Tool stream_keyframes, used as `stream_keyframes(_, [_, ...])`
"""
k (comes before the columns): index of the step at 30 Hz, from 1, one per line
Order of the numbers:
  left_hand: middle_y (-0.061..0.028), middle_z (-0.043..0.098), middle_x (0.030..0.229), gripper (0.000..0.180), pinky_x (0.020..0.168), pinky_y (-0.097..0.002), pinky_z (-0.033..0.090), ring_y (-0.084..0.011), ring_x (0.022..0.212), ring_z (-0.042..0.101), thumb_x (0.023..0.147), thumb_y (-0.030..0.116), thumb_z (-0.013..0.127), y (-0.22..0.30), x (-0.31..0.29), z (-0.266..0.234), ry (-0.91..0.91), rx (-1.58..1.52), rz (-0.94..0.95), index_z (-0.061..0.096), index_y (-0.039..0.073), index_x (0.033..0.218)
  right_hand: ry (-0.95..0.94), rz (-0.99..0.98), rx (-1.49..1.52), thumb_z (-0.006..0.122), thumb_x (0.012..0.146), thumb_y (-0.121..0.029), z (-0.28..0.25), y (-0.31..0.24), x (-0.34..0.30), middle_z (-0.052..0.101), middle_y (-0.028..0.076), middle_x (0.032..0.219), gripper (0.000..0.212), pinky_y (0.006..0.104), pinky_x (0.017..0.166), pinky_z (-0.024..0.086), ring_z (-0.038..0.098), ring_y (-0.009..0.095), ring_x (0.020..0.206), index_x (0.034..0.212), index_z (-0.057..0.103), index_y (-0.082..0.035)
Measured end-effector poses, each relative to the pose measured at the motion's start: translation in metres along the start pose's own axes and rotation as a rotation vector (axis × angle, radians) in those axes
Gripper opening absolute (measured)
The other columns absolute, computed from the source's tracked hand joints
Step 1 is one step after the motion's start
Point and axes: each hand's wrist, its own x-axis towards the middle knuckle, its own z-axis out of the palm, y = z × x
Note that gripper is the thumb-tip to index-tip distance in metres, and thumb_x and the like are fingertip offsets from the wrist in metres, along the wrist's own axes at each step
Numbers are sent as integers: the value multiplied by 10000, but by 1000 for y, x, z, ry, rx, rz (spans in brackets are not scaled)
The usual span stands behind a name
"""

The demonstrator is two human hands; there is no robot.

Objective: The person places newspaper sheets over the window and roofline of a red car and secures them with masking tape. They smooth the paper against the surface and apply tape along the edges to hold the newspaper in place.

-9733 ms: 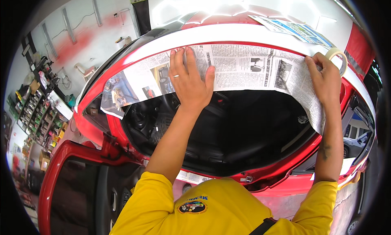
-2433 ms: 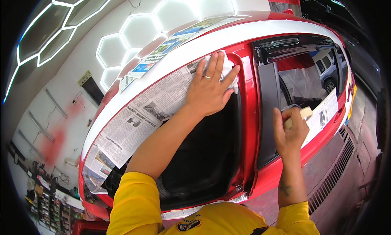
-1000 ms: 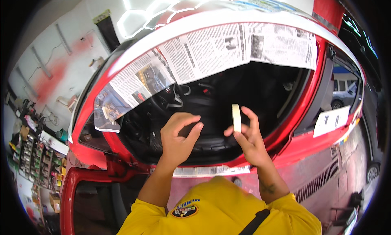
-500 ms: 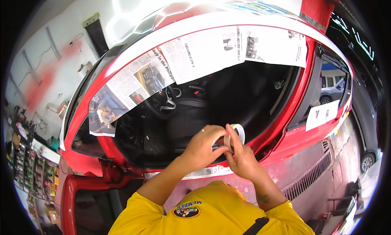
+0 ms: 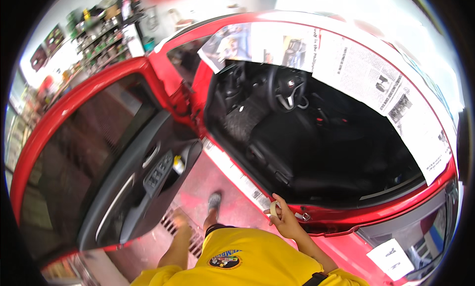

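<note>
My right hand point(image 5: 286, 220) is closed on a small roll of masking tape point(image 5: 273, 207) and rests low against the red sill by the rear corner of the car's door opening. My left hand point(image 5: 180, 223) hangs down, blurred, above the floor grate and touches nothing I can make out. Sheets of newspaper point(image 5: 366, 78) are stuck along the upper edge of the red door opening, from the windscreen pillar round to the rear. A narrow newspaper strip point(image 5: 236, 174) lies along the sill. I wear a yellow shirt.
The open red door point(image 5: 106, 172) with its dark inner panel stands at the left. Black seats and the steering wheel point(image 5: 288, 90) fill the cabin. My shoe point(image 5: 213, 201) is on the pink floor by a metal grate. Stocked shelves point(image 5: 101, 26) stand far back left. A white sheet point(image 5: 393, 254) sits on the rear window.
My hands were together on the tape roll in front of the opening. Now they are apart: the right keeps the roll down at the sill, the left has dropped. The view swung toward the door.
</note>
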Motion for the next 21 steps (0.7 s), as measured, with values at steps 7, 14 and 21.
stream_keyframes(7, [-146,539,1461,592,1099,-533,436,-374,1338,557,1163,524,416,120,-269,-666,1640,-21,-19,487,88,1558,-301,160,-44,589,1053,55,34,45,-57,736,174,1247,772,314,781,586,692,156,842,1727,241,-86])
stream_keyframes(14, [-104,345,1801,807,1360,-618,78,-319,1639,315,1144,650,244,428,-325,-665,935,-609,765,286,130,1760,-284,14,-109,575,1039,64,75,73,-113,740,175,1248,787,323,776,575,686,169,819,1730,235,-95])
stream_keyframes(21, [-181,656,1485,809,1174,-546,518,-358,1324,651,1122,697,289,424,-280,-653,967,-695,804,585,75,1545,-38,-102,-280,575,1014,68,119,132,-190,719,141,1225,733,336,795,593,695,172,902,1694,349,-88])
